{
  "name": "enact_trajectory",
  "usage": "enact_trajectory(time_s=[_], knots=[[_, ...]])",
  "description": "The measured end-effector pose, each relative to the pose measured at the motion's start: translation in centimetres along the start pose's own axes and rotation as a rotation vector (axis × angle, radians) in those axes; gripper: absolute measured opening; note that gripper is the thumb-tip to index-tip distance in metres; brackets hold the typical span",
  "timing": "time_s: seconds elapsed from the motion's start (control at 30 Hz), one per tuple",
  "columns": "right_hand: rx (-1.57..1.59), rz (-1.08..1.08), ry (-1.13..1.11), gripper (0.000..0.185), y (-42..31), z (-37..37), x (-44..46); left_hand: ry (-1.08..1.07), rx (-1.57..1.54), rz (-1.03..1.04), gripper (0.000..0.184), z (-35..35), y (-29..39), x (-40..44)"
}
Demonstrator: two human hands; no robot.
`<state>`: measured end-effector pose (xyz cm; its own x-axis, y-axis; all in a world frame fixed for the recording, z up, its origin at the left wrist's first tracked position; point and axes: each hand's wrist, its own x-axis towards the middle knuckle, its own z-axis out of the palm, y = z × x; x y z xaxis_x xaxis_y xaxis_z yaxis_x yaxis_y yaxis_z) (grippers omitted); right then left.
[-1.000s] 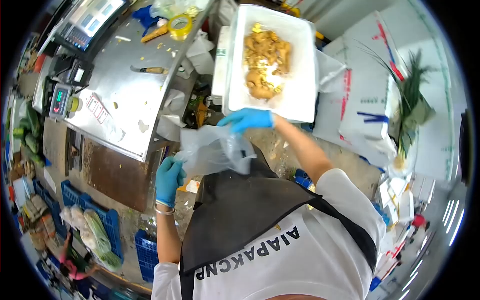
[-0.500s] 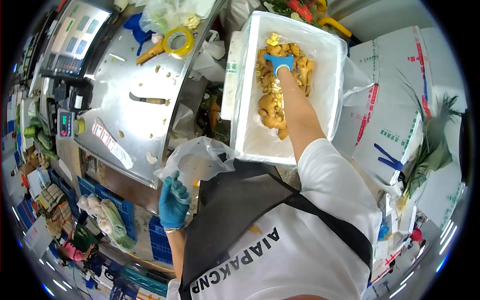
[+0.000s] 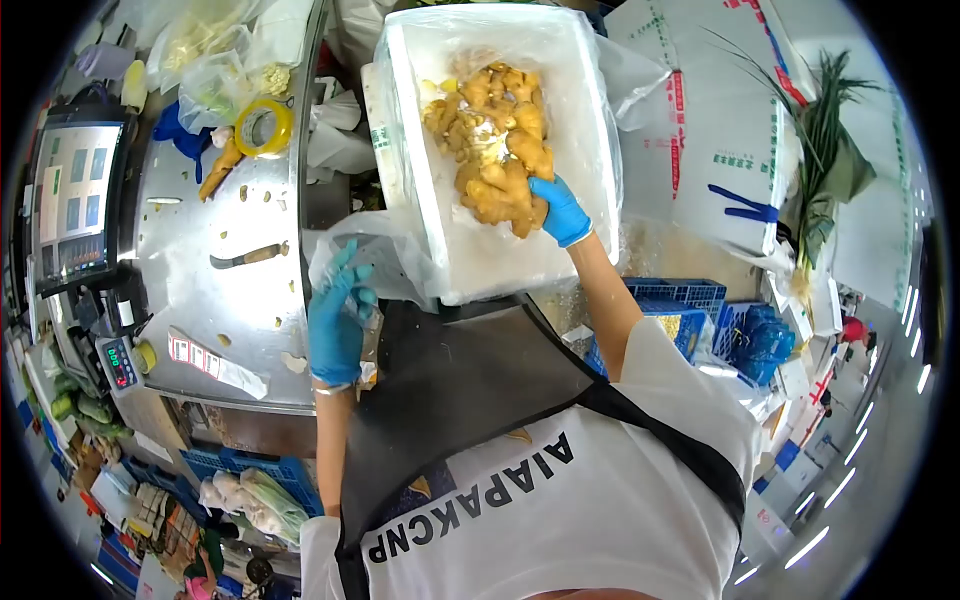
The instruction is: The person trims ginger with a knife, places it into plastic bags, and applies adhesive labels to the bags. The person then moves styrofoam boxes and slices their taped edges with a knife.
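Note:
My left hand (image 3: 338,325), in a blue glove, holds the rim of a clear plastic bag (image 3: 385,262) between the table and the box. The bag hangs with its mouth partly spread. My right hand (image 3: 562,210), also gloved in blue, is inside a white foam box (image 3: 600,150) lined with clear plastic. Its fingers grip the right side of a large piece of ginger (image 3: 500,190) at the near end of the pile. More ginger roots (image 3: 500,90) lie behind it, with small yellowish bits among them. Part of the fingertips is hidden against the ginger.
On the steel table (image 3: 200,300) at left are a curved knife (image 3: 248,257), a yellow tape roll (image 3: 263,128), a ginger root (image 3: 220,170), labels (image 3: 215,362) and scraps. A screen (image 3: 75,200) and scale display (image 3: 120,363) stand beyond. Leeks (image 3: 825,150) lie at right; blue crates (image 3: 675,300) stand below.
My right hand has drawn back from the far end of the ginger pile to its near right side. My left hand's fingers have loosened somewhat at the bag. The view has shifted.

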<state>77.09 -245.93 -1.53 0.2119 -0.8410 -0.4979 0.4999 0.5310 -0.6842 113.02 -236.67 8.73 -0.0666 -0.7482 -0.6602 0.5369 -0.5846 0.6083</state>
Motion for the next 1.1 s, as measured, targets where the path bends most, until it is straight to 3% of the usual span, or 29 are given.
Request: enact_trajectory(time_s=[0.03,0.17,0.23,0.37,0.47,0.57,0.67,0.77,0.8,0.9,0.93,1.03,1.1], knots=[[0.091,0.031,-0.042,0.062,0.0,1.0,-1.1,-0.006,0.082,0.027,0.042,0.3,0.6,0.3],[-0.081,-0.067,-0.087,0.064,-0.7,5.4,-3.8,-0.094,0.378,0.094,0.034,3.7,1.0,1.9],[-0.225,-0.109,-0.082,0.062,-0.4,6.7,-4.4,-0.114,0.523,0.322,0.021,6.9,-0.1,3.0],[-0.331,-0.08,-0.107,0.06,-0.6,6.4,-5.3,-0.279,0.855,0.393,0.024,8.8,-3.0,8.0],[-0.176,0.098,-0.147,0.058,-0.6,4.1,-6.1,-0.323,0.668,0.26,0.027,9.4,-6.7,10.0],[-0.019,0.145,-0.161,0.059,1.1,0.4,-6.6,-0.31,0.46,0.029,0.019,12.0,-7.4,9.1],[0.185,0.254,-0.113,0.055,3.6,-3.8,-7.1,-0.326,0.104,-0.19,0.022,11.9,-8.0,10.6],[0.005,-0.035,-0.101,0.052,5.1,-3.8,-7.9,-0.318,-0.243,-0.399,0.025,11.9,-7.6,13.1],[-0.063,-0.061,-0.101,0.051,4.9,-3.8,-8.4,-0.181,-0.035,-0.304,0.036,12.3,-7.7,13.7],[-0.038,-0.055,-0.068,0.052,4.0,-3.7,-8.9,-0.168,0.428,-0.126,0.054,16.1,-5.5,12.0],[-0.313,-0.094,-0.073,0.055,3.9,-4.0,-8.9,-0.087,0.581,-0.059,0.073,16.2,-7.0,13.1],[0.322,0.154,-0.113,0.06,2.8,-4.0,-8.6,-0.107,0.805,0.075,0.076,17.6,-6.1,13.1],[0.07,0.141,-0.129,0.062,1.4,-3.6,-8.1,-0.16,0.831,0.031,0.062,18.1,-5.4,12.2]])
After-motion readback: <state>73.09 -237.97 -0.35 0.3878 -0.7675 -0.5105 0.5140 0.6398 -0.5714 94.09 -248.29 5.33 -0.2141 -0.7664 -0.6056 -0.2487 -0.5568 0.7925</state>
